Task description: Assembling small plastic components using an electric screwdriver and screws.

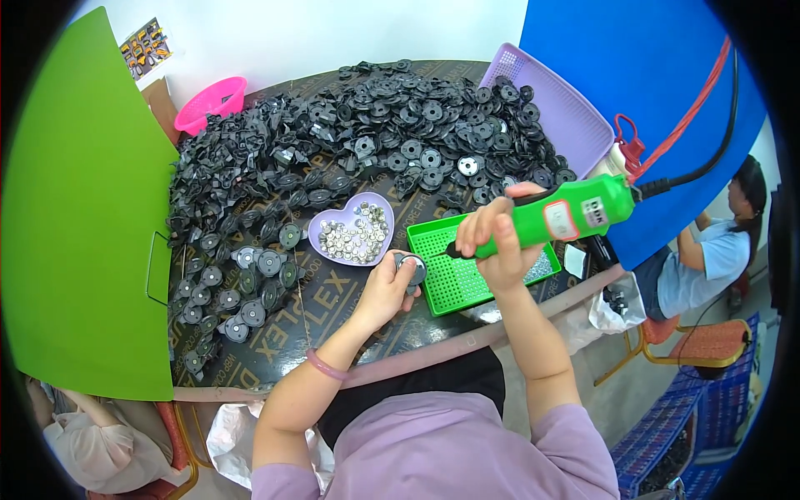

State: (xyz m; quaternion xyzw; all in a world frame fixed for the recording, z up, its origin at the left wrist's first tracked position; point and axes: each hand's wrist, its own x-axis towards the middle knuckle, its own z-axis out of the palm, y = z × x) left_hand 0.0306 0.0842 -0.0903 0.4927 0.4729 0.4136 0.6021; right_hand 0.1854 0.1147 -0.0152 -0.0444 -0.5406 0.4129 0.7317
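My left hand (383,293) is closed around a dark round plastic part (415,267), pinching it between thumb and fingers just above the table's near side. My right hand (502,250) grips a green electric screwdriver (575,213), its black tip pointing left toward that part but apart from it. Beneath the tool lies a green perforated tray (442,293) with small shiny pieces at its right end. A purple heart-shaped dish (313,237) full of small round metal pieces stands left of the tray, close to my left hand.
A big pile of black round plastic parts (392,108) spreads over the table's back and left. Behind are a pink basket (223,93) and a purple basket (575,108). Green (83,208) and blue (621,75) partitions flank the table. Other people sit beyond both.
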